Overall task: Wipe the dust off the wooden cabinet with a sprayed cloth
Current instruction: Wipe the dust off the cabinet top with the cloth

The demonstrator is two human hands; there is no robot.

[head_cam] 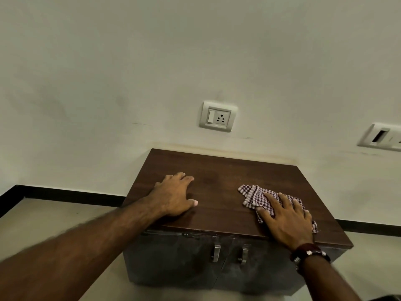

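Observation:
A low wooden cabinet (219, 177) with a dark brown top stands against the wall. Its front has two doors with metal handles (216, 252). A red-and-white checked cloth (253, 195) lies on the right part of the top. My right hand (286, 220) presses flat on the cloth with fingers spread, covering its near half. My left hand (174, 195) rests flat on the left part of the top, fingers spread, holding nothing.
A white wall rises behind the cabinet, with a switch-and-socket plate (218, 116) above it and a second plate (380, 136) at the right edge. A black skirting strip (65, 195) runs along the floor. Pale floor lies on both sides.

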